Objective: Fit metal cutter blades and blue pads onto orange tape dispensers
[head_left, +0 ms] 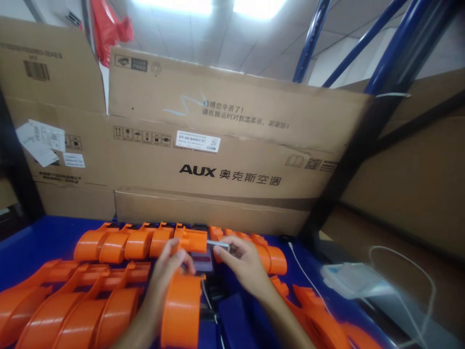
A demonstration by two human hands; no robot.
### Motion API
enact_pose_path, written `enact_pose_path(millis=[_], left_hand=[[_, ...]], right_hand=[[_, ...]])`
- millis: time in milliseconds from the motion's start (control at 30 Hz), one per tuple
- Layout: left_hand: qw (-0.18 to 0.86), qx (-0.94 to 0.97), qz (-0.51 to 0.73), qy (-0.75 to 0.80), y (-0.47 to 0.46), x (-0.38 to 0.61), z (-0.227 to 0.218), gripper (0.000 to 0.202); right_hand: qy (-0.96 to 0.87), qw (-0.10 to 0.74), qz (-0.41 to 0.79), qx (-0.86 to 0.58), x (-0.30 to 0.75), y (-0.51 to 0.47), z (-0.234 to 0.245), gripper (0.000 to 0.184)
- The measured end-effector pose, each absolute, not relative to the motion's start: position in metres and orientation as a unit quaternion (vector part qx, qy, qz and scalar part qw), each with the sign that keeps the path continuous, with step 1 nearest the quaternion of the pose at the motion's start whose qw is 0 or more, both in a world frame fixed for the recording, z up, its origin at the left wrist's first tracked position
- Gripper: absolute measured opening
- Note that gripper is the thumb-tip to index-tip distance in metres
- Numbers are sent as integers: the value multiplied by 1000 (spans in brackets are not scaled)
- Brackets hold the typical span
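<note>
My left hand (165,271) is closed around an orange plastic housing (183,291) that stands up in front of me, its top end (191,240) near my fingertips. My right hand (243,264) pinches a thin grey metal piece (218,245) against the housing's top right side. Between my hands a small dark purple block (202,261) shows. Rows of matching orange housings (123,245) lie on the blue surface (36,242) around both hands.
More orange housings (65,305) fill the lower left, others (316,315) lie at lower right. Cardboard boxes (225,160) form a wall behind. A clear plastic bag (348,278) and a white cable (410,261) lie at right. Blue rack posts (312,39) rise above.
</note>
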State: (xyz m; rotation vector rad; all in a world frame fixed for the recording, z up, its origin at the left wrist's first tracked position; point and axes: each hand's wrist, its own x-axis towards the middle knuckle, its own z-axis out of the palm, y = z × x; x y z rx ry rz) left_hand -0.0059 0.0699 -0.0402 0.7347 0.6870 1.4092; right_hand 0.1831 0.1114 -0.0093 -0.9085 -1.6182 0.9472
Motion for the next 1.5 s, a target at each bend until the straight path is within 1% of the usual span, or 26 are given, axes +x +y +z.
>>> enact_pose_path(millis=[67,167,300,433,633,1033,1367,1500], left_hand=[[603,367,626,332,67,1,-45,34],[578,399,610,366,66,6,-48,34],[591,409,587,373,67,7,-52,36],[589,416,582,376,68,7,-52,36],[590,424,573,378,71,8,-51,34],[642,433,523,356,95,0,-67,57],[639,432,531,350,89,0,-70,51],[651,420,527,349,90,0,-69,45]], right_hand=[[-640,539,397,-377,190,109,-11,32],[-622,547,416,-375,194,106,-10,29],[-644,522,432,-355,195,103,-10,19],[-656,516,421,-355,198,103,-11,17],[-674,494,422,-351,204,104,-7,18],[-650,493,442,-372,202,102,-10,25],[-672,479,429,-368,209,101,-9,25],[-661,487,427,-378,206,100,-10,27]])
